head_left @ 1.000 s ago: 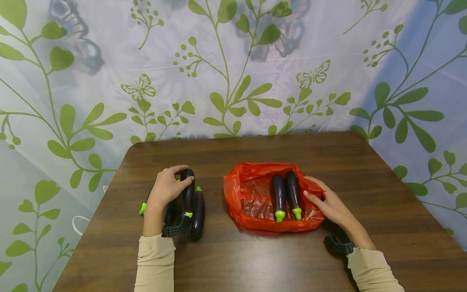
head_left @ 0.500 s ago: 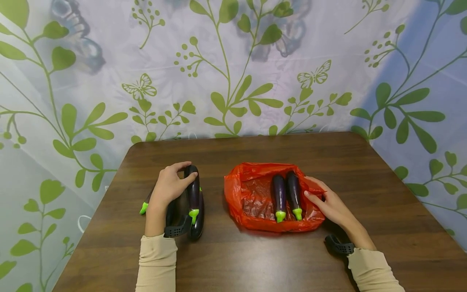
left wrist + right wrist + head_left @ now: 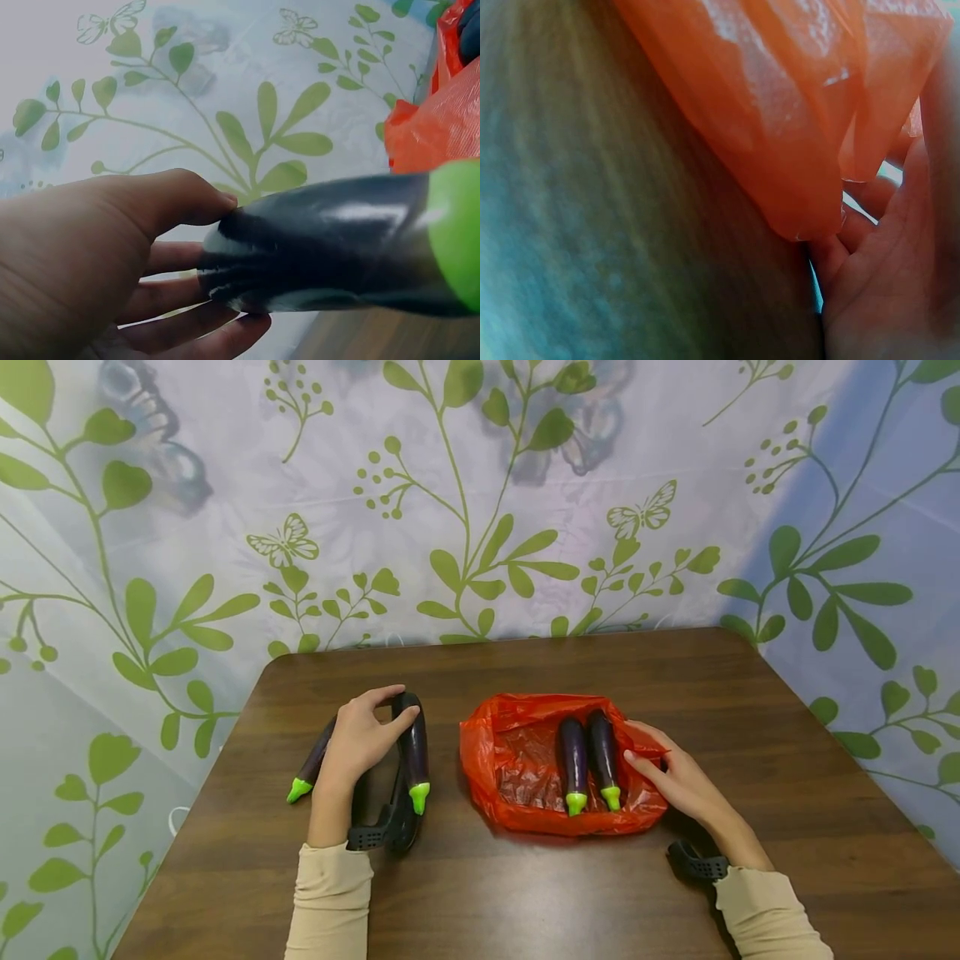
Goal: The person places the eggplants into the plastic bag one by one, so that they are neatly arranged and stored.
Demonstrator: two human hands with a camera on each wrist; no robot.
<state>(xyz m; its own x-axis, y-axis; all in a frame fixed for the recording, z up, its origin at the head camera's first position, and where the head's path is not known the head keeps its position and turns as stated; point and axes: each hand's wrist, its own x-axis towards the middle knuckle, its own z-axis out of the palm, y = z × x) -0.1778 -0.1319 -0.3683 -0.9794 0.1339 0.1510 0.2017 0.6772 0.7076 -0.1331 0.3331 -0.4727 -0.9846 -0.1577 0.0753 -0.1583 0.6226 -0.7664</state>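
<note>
My left hand [image 3: 362, 735] pinches a dark purple eggplant [image 3: 414, 747] by its blunt end, between thumb and fingers. Its green cap points down toward me, and it hangs over another eggplant [image 3: 405, 828], mostly hidden beneath. In the left wrist view the held eggplant [image 3: 337, 244] fills the middle, its cap at the right edge. My right hand [image 3: 678, 781] grips the right rim of a red plastic bag [image 3: 487, 768], thumb inside the opening. Two eggplants, one left [image 3: 573, 760] and one right [image 3: 602, 756], lie side by side in the bag, caps toward me.
One more eggplant [image 3: 315, 760] lies left of my left hand, partly covered by it. Everything rests on a brown wooden table [image 3: 525, 902]. A leaf-patterned cloth [image 3: 480, 502] hangs behind the table's far edge.
My left hand has lifted the eggplant off the group and carried it slightly right and away from me. The left-hand eggplant shows more now. My right hand and the bag stay put.
</note>
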